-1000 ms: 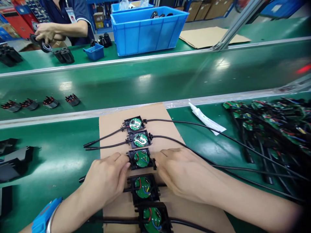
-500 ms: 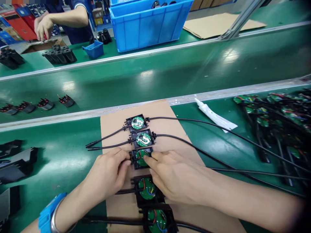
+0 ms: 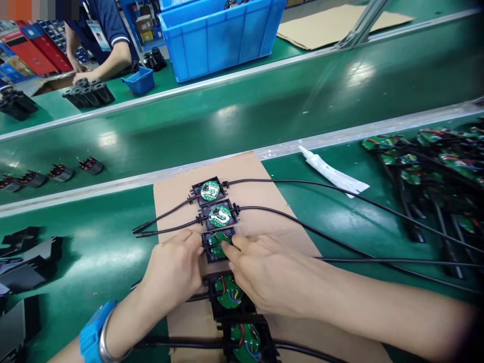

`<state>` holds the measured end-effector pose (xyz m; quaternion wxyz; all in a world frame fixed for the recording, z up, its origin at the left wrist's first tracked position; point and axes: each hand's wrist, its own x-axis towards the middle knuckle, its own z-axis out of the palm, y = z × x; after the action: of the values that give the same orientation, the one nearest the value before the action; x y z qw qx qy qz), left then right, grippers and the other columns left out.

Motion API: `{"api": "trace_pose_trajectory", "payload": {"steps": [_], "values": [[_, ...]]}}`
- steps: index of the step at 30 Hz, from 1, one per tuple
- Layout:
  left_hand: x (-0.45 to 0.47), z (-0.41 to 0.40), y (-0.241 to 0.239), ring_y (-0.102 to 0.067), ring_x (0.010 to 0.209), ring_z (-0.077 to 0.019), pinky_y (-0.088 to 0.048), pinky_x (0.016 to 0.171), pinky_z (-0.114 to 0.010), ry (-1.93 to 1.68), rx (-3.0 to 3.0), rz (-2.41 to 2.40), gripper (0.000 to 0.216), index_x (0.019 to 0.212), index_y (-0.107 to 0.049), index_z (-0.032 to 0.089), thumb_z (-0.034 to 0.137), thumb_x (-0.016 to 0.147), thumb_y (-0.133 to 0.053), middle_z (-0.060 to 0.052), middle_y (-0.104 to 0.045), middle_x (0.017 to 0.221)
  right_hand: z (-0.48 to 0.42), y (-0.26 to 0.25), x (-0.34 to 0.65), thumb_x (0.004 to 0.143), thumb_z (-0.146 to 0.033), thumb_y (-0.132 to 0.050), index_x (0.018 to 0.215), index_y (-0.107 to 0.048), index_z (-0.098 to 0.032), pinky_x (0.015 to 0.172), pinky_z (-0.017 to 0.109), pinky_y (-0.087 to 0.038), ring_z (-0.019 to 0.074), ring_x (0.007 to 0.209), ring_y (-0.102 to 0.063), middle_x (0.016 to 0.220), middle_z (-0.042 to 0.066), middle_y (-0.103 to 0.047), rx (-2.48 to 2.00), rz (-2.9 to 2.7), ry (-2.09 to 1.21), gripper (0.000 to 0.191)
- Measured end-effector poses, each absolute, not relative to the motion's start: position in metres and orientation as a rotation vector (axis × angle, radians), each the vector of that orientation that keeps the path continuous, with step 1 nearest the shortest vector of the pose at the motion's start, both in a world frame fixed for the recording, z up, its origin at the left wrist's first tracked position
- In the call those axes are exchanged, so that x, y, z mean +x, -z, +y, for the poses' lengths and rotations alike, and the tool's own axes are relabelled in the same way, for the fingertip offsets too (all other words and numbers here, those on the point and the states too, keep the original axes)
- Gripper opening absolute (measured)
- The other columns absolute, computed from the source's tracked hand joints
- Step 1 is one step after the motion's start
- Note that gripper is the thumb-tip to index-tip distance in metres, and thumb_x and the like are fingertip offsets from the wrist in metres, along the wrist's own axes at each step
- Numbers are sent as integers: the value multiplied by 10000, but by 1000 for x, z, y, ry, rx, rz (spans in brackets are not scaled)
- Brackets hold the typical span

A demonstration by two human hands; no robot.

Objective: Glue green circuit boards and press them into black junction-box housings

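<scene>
Several black plastic housings with round green circuit boards form a column on a cardboard sheet (image 3: 204, 169). Both my hands are at the third housing (image 3: 208, 256). My left hand (image 3: 176, 264) is closed at its left edge, fingertips curled where a cable would leave; the hand hides that spot. My right hand (image 3: 264, 269) grips the right side, a fingertip pressing on the green circuit board (image 3: 217, 244). Above lie two housings (image 3: 204, 191) whose boards carry white paste. Below are a fourth housing (image 3: 216, 310) and a fifth housing (image 3: 266, 333) with coloured wires showing.
Black cables (image 3: 325, 227) run rightward toward a pile of wired boards (image 3: 423, 176). A white tube (image 3: 333, 174) lies behind them. Black covers (image 3: 34, 262) sit at left. Beyond are motor parts (image 3: 60, 172), a blue crate (image 3: 223, 48) and a co-worker (image 3: 109, 45).
My left hand has turned slightly, its thumb now tucked out of sight. My right fingertip stays on the board. The view has shifted a little, and the co-worker's arms have lowered.
</scene>
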<state>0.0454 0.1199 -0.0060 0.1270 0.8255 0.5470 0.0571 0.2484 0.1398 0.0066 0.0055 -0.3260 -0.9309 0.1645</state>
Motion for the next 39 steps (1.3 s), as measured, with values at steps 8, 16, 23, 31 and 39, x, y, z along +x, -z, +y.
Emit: {"api": "trace_pose_trajectory", "payload": {"steps": [8,16,23,31,39], "values": [[51,106,4,-635,679,-224,-560,560,-337,-150,2718,1653,239,904,-592,152,21,791,-428,-72,-631,801,137,-7,248,835,-162,-479,964,-677,-119,510,320,-354,211,610,-596,802,103,-676,-1033,-2900,-491,240],[47,86,22,-636,898,-253,-608,683,-366,-194,2767,1500,551,1253,-499,80,-41,731,-373,-156,-612,1098,148,-16,261,819,-196,-474,1031,-573,-160,645,317,-415,230,782,-632,858,77,-668,-1187,-2761,-911,236],[51,105,7,-585,953,-262,-564,800,-415,-444,2603,1325,342,1151,-578,112,69,838,-445,-135,-591,1110,146,-28,270,807,-191,-510,848,-508,-188,603,288,-359,190,680,-570,732,25,-604,-1374,-2733,-935,41],[57,112,17,-581,864,-208,-493,805,-372,-454,2553,1098,219,928,-580,150,41,905,-391,-67,-642,958,144,15,274,870,-87,-384,767,-528,-162,609,286,-372,166,685,-482,779,63,-555,-892,-2686,-394,192],[57,112,14,-563,826,-217,-475,786,-407,-277,2531,1152,212,990,-529,163,32,880,-404,-58,-608,911,153,31,283,850,-94,-409,742,-504,-171,588,275,-368,147,666,-445,754,31,-499,-904,-2616,-465,163]]}}
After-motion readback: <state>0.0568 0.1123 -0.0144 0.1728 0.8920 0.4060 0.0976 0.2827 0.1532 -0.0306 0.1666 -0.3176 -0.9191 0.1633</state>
